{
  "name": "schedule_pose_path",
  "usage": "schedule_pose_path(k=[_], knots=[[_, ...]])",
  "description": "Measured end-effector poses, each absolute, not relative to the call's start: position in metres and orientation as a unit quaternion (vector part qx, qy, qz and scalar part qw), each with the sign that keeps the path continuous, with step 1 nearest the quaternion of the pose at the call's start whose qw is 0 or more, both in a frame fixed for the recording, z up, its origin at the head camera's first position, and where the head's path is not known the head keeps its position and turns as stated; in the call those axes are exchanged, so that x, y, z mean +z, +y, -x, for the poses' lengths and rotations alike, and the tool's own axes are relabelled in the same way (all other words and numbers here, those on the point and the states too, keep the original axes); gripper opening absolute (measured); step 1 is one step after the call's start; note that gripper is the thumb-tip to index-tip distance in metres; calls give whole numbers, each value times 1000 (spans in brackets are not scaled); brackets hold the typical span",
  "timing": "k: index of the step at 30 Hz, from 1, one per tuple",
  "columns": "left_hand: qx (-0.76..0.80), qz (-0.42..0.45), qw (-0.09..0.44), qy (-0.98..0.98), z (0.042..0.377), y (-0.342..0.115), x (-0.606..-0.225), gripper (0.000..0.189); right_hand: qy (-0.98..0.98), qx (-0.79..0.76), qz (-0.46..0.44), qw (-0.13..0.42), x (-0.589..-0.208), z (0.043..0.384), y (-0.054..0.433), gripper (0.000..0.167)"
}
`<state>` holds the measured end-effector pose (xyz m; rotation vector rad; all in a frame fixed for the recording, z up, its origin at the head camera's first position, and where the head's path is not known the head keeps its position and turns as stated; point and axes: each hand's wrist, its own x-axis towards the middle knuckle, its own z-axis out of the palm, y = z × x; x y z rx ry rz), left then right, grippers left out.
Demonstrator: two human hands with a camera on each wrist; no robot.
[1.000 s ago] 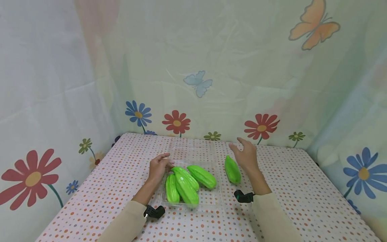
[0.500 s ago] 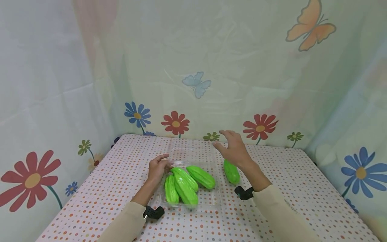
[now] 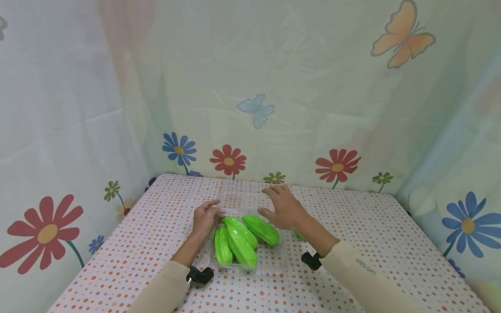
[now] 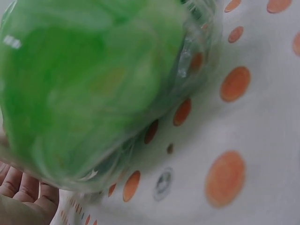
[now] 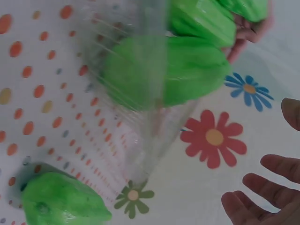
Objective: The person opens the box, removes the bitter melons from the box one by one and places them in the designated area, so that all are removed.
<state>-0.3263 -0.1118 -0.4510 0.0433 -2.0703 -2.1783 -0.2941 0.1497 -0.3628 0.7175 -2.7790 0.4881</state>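
Several glossy bright green, ridged oblong fruits or vegetables (image 3: 240,245) lie in a clear plastic clamshell box (image 3: 270,259). The box's lid (image 3: 238,198) is folded back behind it. At the box's back left corner my left hand (image 3: 203,219) holds the rim, fingertips right by the stem end of one green piece. My right hand (image 3: 283,208), fingers spread and nothing in them, hovers over the box's right back side, near the rightmost green piece (image 3: 262,229). One loose green piece (image 5: 63,199) lies outside the box, mostly behind my right wrist in the head view.
A table with a dotted cloth (image 3: 156,243) carries everything. Flower-printed curtains (image 3: 297,108) stand behind it and at both sides. A black wrist camera (image 3: 200,274) is strapped to the left forearm, another (image 3: 311,261) to the right.
My right hand has swung left from beyond the loose green piece and come down over the box's back right side. The left hand and the box stay where they were.
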Motion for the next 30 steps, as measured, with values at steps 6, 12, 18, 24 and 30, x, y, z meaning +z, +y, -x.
schedule_pose_path(k=[6, 12, 18, 24, 30], knots=[[-725, -12, 85, -683, 331, -113, -462, 42, -944, 157, -268, 112, -381, 294, 145, 55], [-723, -7, 92, -684, 335, -111, -466, 43, -940, 162, -285, 98, -391, 290, 141, 53], [-721, -12, 90, -687, 336, -111, -466, 44, -948, 109, -289, 76, -396, 286, 138, 56], [-721, -15, 93, -687, 334, -111, -464, 44, -951, 95, -289, 61, -403, 283, 137, 59], [-719, -12, 92, -689, 335, -111, -464, 44, -952, 90, -288, 52, -410, 284, 135, 64]])
